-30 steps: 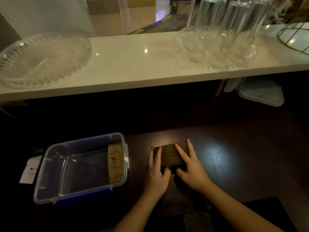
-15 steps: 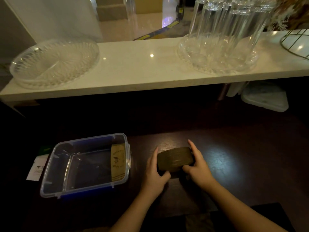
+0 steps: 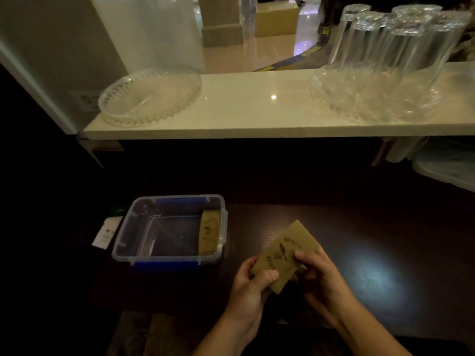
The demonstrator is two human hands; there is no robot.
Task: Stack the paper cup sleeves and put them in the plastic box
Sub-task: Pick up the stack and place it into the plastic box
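Note:
A flat brown stack of paper cup sleeves (image 3: 284,254) with a dark bird print is held tilted above the dark table. My left hand (image 3: 253,286) pinches its lower left edge. My right hand (image 3: 317,274) grips its right side. To the left stands the clear plastic box (image 3: 133,224) with blue clips. More brown sleeves (image 3: 209,233) lean against its inner right wall.
A white counter (image 3: 257,111) runs across the back above the dark table. On it sit a clear ribbed dish (image 3: 150,95) and a clear dish with several upturned glasses (image 3: 395,55). A white card (image 3: 105,235) lies left of the box. A pale lid (image 3: 447,168) lies under the counter at right.
Both hands have lifted the sleeve stack off the table and tilted its printed face up. The view has shifted left and down.

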